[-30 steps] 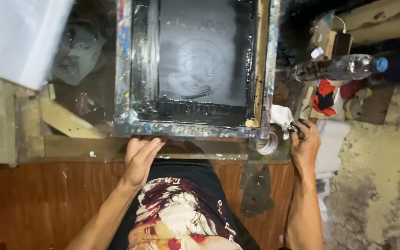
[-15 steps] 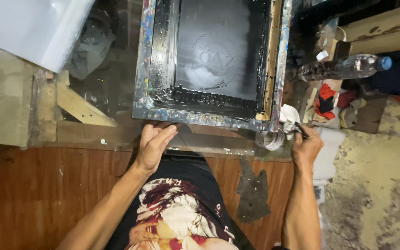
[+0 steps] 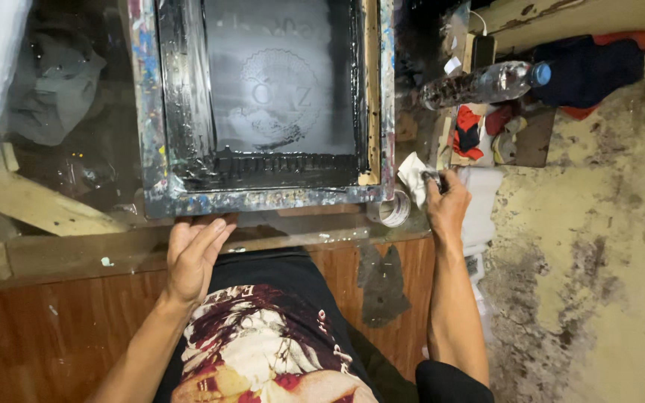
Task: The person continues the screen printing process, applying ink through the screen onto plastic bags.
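Observation:
A screen-printing frame [image 3: 263,200] with a paint-flecked border lies on a glass-topped table, black ink pooled along its near inner edge. My left hand [image 3: 194,250] rests flat with fingers together against the frame's near edge. Beside the frame's near right corner, my right hand [image 3: 446,203] is closed on a small dark object, touching a crumpled white cloth [image 3: 412,173]. A roll of tape [image 3: 393,210] sits just left of that hand.
A plastic bottle [image 3: 487,83] with a blue cap lies at the right, near red and dark rags [image 3: 470,130]. A grey cloth [image 3: 50,89] lies under the glass at left. A wooden table front [image 3: 61,321] runs below; stained floor at right.
The view has shifted, so the frame now sits more to the right and nearer. My left hand stays on the frame's near edge; my right hand stays by the cloth.

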